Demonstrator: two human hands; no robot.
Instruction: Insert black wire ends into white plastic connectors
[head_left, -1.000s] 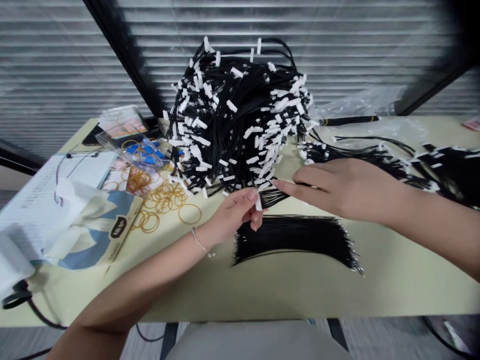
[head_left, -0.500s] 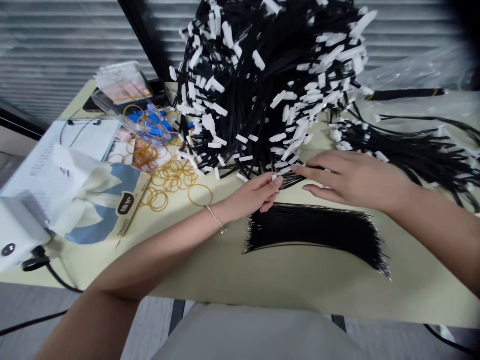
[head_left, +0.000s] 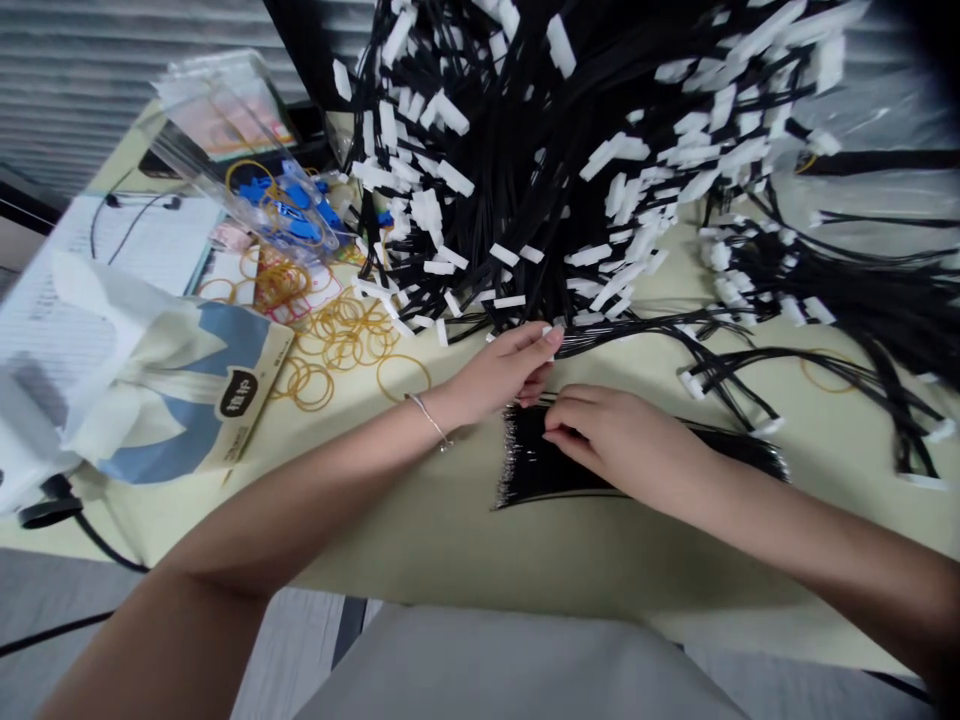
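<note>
My left hand is closed in a pinch on a small white connector. Thin black wires run off to the right from beside it. Below, a flat row of loose black wires with shiny metal tips lies on the table. My right hand reaches across this row, its thumb and fingers pinched together by the upper left part of the wires. What sits between those fingertips is too small to make out. The right forearm covers part of the row.
A big heap of black cables with white connectors rises at the back. More finished-looking cables lie on the right. At left are yellow rubber bands, blue clips in clear plastic, a tissue pack and written paper.
My right hand has moved down and left, from beside the connector onto the loose wires, and its fingers have closed. My left hand keeps the connector. The camera view has shifted slightly.
</note>
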